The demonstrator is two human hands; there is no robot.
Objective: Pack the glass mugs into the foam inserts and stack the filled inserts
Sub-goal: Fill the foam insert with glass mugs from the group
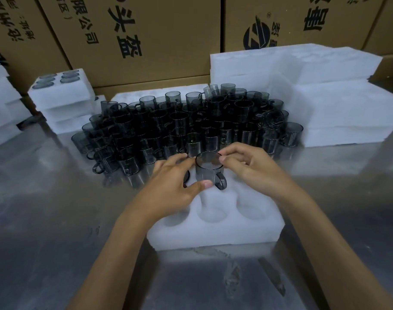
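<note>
Both hands, left (175, 182) and right (247, 163), pinching one smoked glass mug (207, 170) at frame centre, over the foam insert (215, 229) on the worktop (45, 220). Rigid, slick, breakable; best gripped by rim and wall, handle turned nearward.

Upside-down black Chinese print on cardboard boxes (132, 34), "限公司" legible, round striped logo (256, 38) with ® mark

My left hand (175, 177) covers most of a dark mug (186, 178) in the foam insert (213, 229); I see only a sliver. Both forearms are cut by the bottom edge. The carton (132, 34) print is cut off at the top.
</note>
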